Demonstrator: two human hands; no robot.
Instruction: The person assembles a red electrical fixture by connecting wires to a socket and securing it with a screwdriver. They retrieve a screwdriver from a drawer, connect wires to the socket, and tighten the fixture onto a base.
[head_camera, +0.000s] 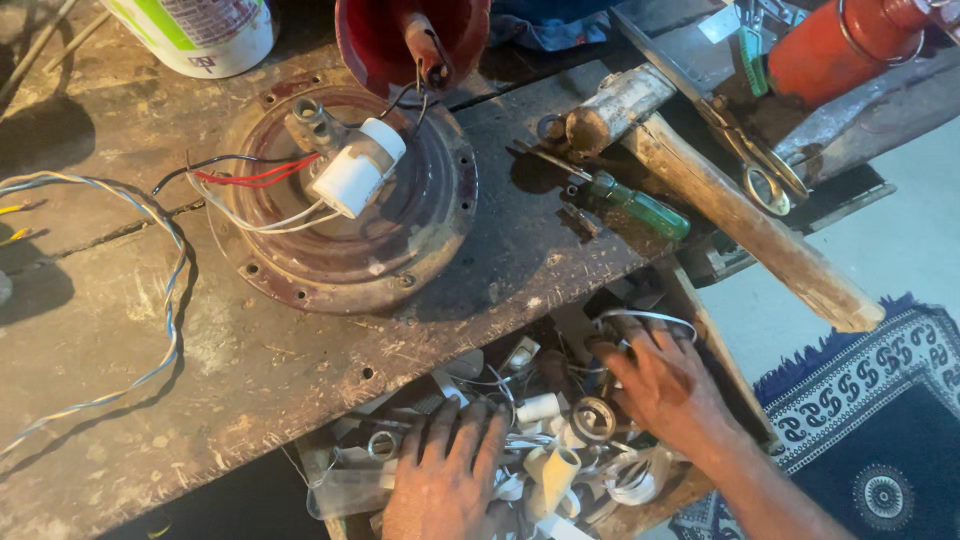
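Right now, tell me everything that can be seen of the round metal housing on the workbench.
The round metal housing is a shallow, dish-like disc, dark reddish-brown, with worn paint and rust. Bolt holes ring its flange. It lies flat on the scarred bench, near the front edge. A white cylindrical capacitor rests tilted on its centre, beside a grey metal fitting. Red, black and white wires run off its left side. A red dome-shaped part stands at its far rim. Neither hand touches it.
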